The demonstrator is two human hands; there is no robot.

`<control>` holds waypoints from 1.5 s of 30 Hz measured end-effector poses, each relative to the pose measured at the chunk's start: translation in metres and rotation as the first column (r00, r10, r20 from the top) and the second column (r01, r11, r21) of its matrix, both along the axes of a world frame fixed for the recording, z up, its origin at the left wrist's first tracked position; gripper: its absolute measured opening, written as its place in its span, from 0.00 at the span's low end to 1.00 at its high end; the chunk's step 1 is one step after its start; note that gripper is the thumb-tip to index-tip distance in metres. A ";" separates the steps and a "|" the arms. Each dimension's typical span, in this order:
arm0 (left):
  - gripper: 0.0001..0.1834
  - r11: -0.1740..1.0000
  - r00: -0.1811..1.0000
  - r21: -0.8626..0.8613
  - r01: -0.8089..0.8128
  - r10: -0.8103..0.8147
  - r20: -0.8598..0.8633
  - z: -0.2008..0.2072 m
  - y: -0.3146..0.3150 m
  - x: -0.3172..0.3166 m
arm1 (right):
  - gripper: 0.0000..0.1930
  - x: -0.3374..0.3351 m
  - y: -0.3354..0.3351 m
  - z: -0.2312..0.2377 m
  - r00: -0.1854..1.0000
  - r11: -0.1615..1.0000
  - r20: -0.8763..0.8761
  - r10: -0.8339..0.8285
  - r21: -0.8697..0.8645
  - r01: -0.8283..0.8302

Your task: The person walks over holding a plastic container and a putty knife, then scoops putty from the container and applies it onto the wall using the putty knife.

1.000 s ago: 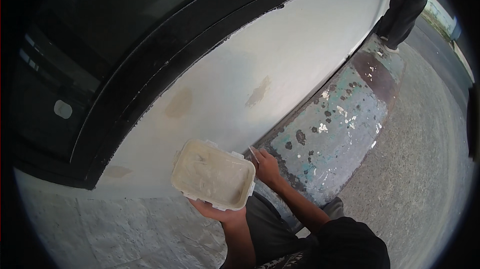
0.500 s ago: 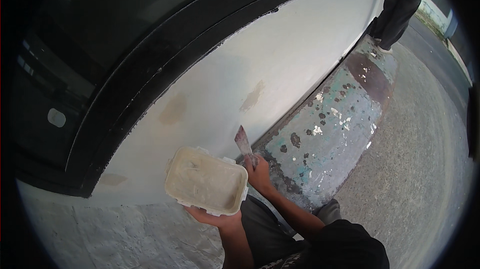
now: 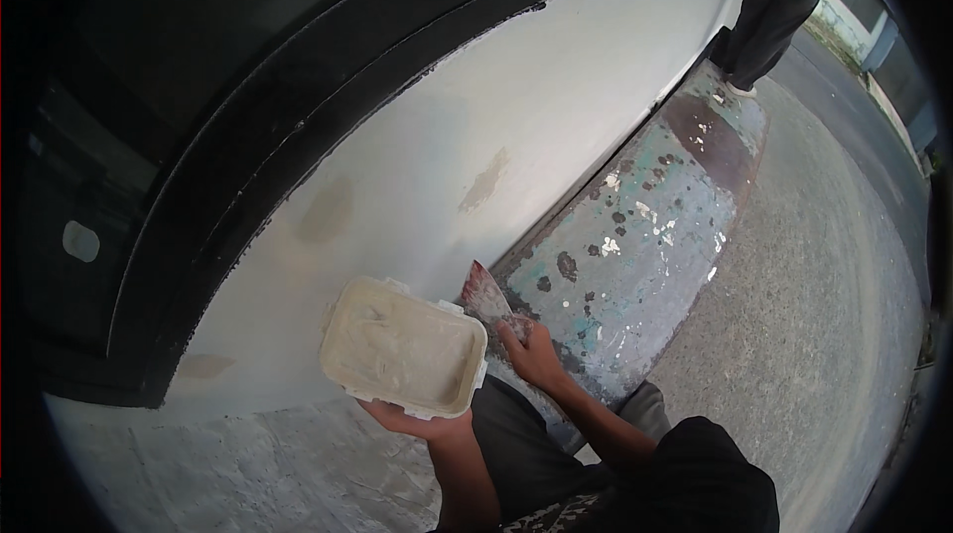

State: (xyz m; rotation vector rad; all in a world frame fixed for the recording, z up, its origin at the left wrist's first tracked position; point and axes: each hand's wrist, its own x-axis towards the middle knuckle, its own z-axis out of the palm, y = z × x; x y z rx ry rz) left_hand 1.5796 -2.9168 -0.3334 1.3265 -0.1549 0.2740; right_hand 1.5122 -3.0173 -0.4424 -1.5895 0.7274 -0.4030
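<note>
My left hand (image 3: 417, 421) holds a cream plastic tub (image 3: 402, 346) from beneath, with clip tabs around its rim and pale paste smeared inside. My right hand (image 3: 533, 354) is closed round the handle of a putty knife (image 3: 484, 292), just right of the tub. The knife's blade points up toward the wall and is stained reddish and whitish. Beyond the tub stands a white wall (image 3: 397, 176) with several beige filler patches, among them a narrow patch (image 3: 485, 181) and a rounder patch (image 3: 326, 210).
A black window frame (image 3: 298, 106) with dark glass runs above the wall. Along the wall's foot lies a paint-spattered ledge (image 3: 635, 255). At its far end stands a person in dark trousers (image 3: 769, 12). Rough pavement (image 3: 784, 285) extends on the right.
The putty knife has turned in my right hand, showing more of its blade face, and the hand has shifted slightly right and down. The view has shifted a little; the tub stays in my left hand.
</note>
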 end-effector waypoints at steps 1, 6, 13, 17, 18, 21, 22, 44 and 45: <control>0.36 0.984 0.996 -0.154 0.083 -0.088 -0.023 -0.006 -0.001 0.001 | 0.18 -0.028 -0.008 0.000 0.995 1.000 -0.099 0.000 -0.024 -0.002; 0.35 0.815 0.929 -0.503 0.287 -0.366 -0.063 -0.003 -0.019 0.002 | 0.19 -0.148 -0.058 0.010 0.903 0.955 -0.319 -0.288 -0.167 0.245; 0.34 0.736 0.898 -0.640 0.219 -0.409 -0.163 0.023 -0.021 -0.013 | 0.22 -0.130 -0.094 0.062 0.858 0.856 0.140 -0.495 -0.089 0.509; 0.33 0.694 0.884 -0.682 0.230 -0.442 -0.152 0.033 -0.007 -0.030 | 0.17 -0.105 -0.101 0.116 0.980 0.977 0.165 -0.115 -0.157 0.141; 0.33 0.713 0.899 -0.665 0.224 -0.415 -0.141 0.036 -0.005 -0.040 | 0.17 -0.110 -0.102 0.124 0.979 0.984 0.184 -0.090 -0.136 0.117; 0.34 0.772 0.940 -0.631 0.072 -0.264 -0.216 0.054 0.003 -0.058 | 0.15 -0.117 -0.114 0.141 0.964 0.994 0.266 0.006 -0.106 0.023; 0.34 0.772 0.949 -0.635 0.036 -0.226 -0.221 0.062 0.004 -0.070 | 0.14 -0.124 -0.119 0.146 0.966 0.997 0.254 0.046 -0.071 -0.029; 0.34 0.592 0.895 -0.700 -0.399 0.419 -0.155 0.067 0.100 -0.273 | 0.10 -0.145 -0.053 0.212 0.733 0.787 0.294 0.613 -0.146 -0.599; 0.34 0.585 0.918 -0.735 -0.343 0.374 -0.130 0.065 0.097 -0.274 | 0.10 -0.152 -0.048 0.218 0.721 0.774 0.287 0.630 -0.156 -0.614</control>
